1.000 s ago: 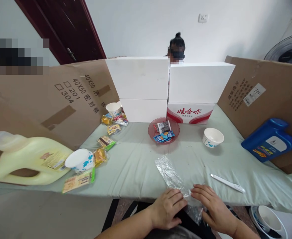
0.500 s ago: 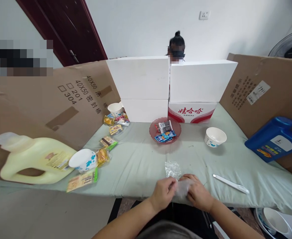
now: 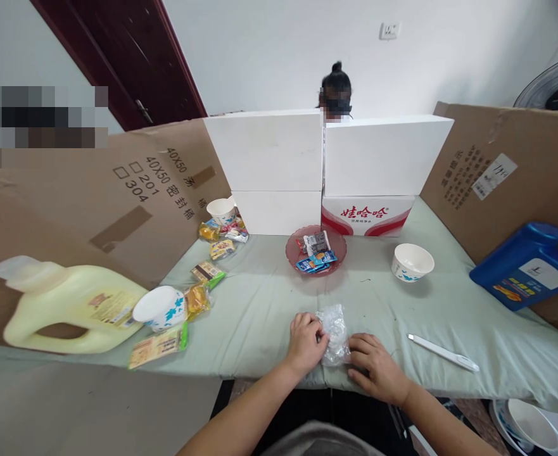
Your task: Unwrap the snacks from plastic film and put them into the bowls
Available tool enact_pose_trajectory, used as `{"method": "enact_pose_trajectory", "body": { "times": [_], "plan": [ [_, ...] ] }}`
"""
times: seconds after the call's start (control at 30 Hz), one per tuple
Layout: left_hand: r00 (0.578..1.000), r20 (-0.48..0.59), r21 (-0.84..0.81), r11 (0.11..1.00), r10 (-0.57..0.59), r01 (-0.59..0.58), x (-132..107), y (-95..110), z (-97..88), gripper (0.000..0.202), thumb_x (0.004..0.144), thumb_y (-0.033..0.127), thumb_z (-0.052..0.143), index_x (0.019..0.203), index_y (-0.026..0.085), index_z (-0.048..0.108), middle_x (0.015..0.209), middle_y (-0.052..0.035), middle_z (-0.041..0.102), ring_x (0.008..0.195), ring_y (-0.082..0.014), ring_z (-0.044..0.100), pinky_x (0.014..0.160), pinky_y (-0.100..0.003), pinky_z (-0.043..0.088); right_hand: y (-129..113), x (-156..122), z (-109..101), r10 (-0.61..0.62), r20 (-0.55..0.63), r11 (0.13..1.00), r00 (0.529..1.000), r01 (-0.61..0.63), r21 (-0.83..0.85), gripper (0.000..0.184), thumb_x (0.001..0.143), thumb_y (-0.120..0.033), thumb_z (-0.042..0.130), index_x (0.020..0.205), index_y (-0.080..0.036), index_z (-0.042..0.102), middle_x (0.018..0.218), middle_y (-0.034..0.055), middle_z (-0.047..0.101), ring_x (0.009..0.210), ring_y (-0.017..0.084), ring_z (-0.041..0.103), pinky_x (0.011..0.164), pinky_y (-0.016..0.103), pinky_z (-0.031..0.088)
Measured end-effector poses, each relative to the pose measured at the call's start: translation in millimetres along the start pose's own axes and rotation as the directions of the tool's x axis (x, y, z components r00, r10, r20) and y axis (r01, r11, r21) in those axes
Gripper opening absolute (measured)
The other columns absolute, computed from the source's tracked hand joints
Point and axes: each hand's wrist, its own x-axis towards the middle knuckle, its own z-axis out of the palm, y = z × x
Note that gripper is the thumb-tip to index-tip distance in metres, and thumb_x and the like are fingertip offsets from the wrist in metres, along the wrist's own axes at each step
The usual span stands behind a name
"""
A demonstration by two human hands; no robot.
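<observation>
A crinkled piece of clear bubble wrap point(image 3: 334, 332) lies at the table's front edge between my two hands. My left hand point(image 3: 306, 342) is at its left side, fingers curled and thumb close to them, gripping the wrap's edge. At the lower right border of the wrap rests my right hand point(image 3: 377, 366), palm down with fingers stretched out and thumb apart. A white slim utility knife point(image 3: 443, 353) lies to the right of that hand. Beyond the wrap stands a pink glass dish point(image 3: 291, 256) holding several small packets point(image 3: 317, 259).
At right are a patterned paper bowl point(image 3: 412, 261) and a blue bottle point(image 3: 526, 266). Along the left lie a yellow jug point(image 3: 74, 304), another paper bowl point(image 3: 159, 307) and several snack packs point(image 3: 207, 273). White boxes point(image 3: 279, 152) and cardboard point(image 3: 164, 190) wall the table; a person point(image 3: 336, 85) is behind.
The clear plastic that was lifted between both hands now lies flat on the table. My left hand has moved slightly forward, and my right hand's fingers have spread out.
</observation>
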Motion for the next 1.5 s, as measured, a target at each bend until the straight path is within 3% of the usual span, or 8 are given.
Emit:
{"method": "enact_pose_trajectory", "body": {
  "times": [0.1, 0.37, 0.6, 0.77, 0.9, 1.17, 1.33, 1.5],
  "plan": [
    [1.000, 0.006, -0.003, 1.000, -0.003, 0.003, 0.7, -1.6, 0.4, 0.012, 0.072, 0.017, 0.072, 0.067, 0.019, 0.062, 0.090, -0.0032, 0.058, 0.094, -0.0224, 0.050, 0.083, -0.038, 0.041, 2.4, 1.6, 2.3, 0.023, -0.070, 0.998, 0.997, -0.019, 0.067, 0.028, 0.087, -0.045, 0.056, 0.103, -0.024, 0.066, 0.113, 0.0079, 0.061, 0.109, 0.023, 0.052, 0.093, 0.040, 0.045],
    [0.996, 0.059, 0.002, 0.998, -0.069, 0.069, 4.7, 0.1, -2.2, 0.013, 0.073, 0.020, 0.072, 0.065, 0.019, 0.063, 0.088, -0.0033, 0.057, 0.093, -0.0225, 0.050, 0.082, -0.039, 0.041, -10.2, -4.0, -3.9, 0.132, -0.017, 0.990, 0.991, -0.131, 0.058, 0.009, 0.081, -0.024, 0.061, 0.074, -0.025, 0.066, 0.100, 0.0029, 0.061, 0.106, 0.021, 0.052, 0.091, 0.038, 0.045],
    [0.994, 0.074, 0.019, 0.996, -0.084, 0.083, 5.2, 1.7, -1.5, 0.012, 0.073, 0.021, 0.073, 0.066, 0.019, 0.063, 0.090, -0.0036, 0.056, 0.094, -0.0225, 0.048, 0.083, -0.038, 0.040, -21.5, -1.7, -6.4, 0.105, -0.261, 0.994, 0.960, -0.102, 0.022, 0.018, 0.088, -0.032, 0.057, 0.101, -0.020, 0.059, 0.102, 0.0089, 0.059, 0.101, 0.024, 0.052, 0.088, 0.042, 0.047],
    [0.995, 0.072, -0.018, 0.998, -0.063, 0.064, 3.2, 1.8, -4.9, 0.016, 0.084, 0.029, 0.064, 0.072, 0.019, 0.066, 0.091, -0.0048, 0.057, 0.095, -0.0229, 0.048, 0.085, -0.040, 0.041, -10.2, 27.7, -0.3, 0.074, -0.157, 0.993, 0.985, -0.086, -0.075, 0.030, 0.093, -0.015, 0.039, 0.117, -0.022, 0.057, 0.114, 0.0080, 0.061, 0.108, 0.022, 0.051, 0.094, 0.041, 0.044],
    [0.999, 0.047, -0.059, 0.998, -0.018, 0.021, -12.5, 6.5, -10.0, 0.024, 0.092, 0.032, 0.051, 0.081, 0.020, 0.068, 0.103, -0.0073, 0.057, 0.103, -0.0251, 0.048, 0.089, -0.044, 0.042, 8.1, 45.9, 6.3, 0.162, -0.051, 0.952, 0.985, -0.170, -0.256, 0.029, 0.091, -0.018, 0.046, 0.116, -0.023, 0.061, 0.119, 0.0062, 0.062, 0.106, 0.024, 0.051, 0.090, 0.041, 0.044],
    [0.994, 0.097, -0.107, 0.992, -0.058, 0.069, -45.9, 23.0, -12.2, 0.012, 0.069, 0.023, 0.076, 0.078, 0.021, 0.068, 0.120, -0.0082, 0.055, 0.116, -0.0316, 0.044, 0.098, -0.052, 0.040, 11.5, 43.0, 10.0, 0.185, -0.012, 0.935, 0.983, -0.180, -0.305, 0.035, 0.091, -0.021, 0.048, 0.125, -0.023, 0.057, 0.125, 0.0071, 0.060, 0.110, 0.024, 0.049, 0.090, 0.039, 0.039],
    [0.986, 0.155, -0.123, 0.991, 0.061, -0.042, -52.3, 18.3, -16.5, 0.012, 0.069, 0.012, 0.073, 0.068, 0.023, 0.068, 0.130, -0.0039, 0.052, 0.123, -0.0332, 0.040, 0.100, -0.056, 0.038, 11.5, 44.9, 5.0, 0.197, -0.006, 0.942, 0.980, -0.191, -0.275, 0.031, 0.092, -0.024, 0.049, 0.121, -0.024, 0.059, 0.124, 0.0055, 0.060, 0.110, 0.023, 0.049, 0.090, 0.038, 0.038],
    [0.988, 0.081, -0.080, 0.989, 0.134, -0.128, -61.7, 3.9, -22.3, 0.010, 0.071, 0.013, 0.068, 0.074, 0.021, 0.065, 0.125, -0.0077, 0.054, 0.121, -0.0329, 0.043, 0.097, -0.054, 0.042, 7.4, 46.8, 5.6, 0.153, -0.018, 0.942, 0.988, -0.151, -0.301, 0.028, 0.092, -0.030, 0.051, 0.117, -0.023, 0.061, 0.121, 0.0083, 0.060, 0.111, 0.026, 0.048, 0.091, 0.040, 0.038]
  ]
}}
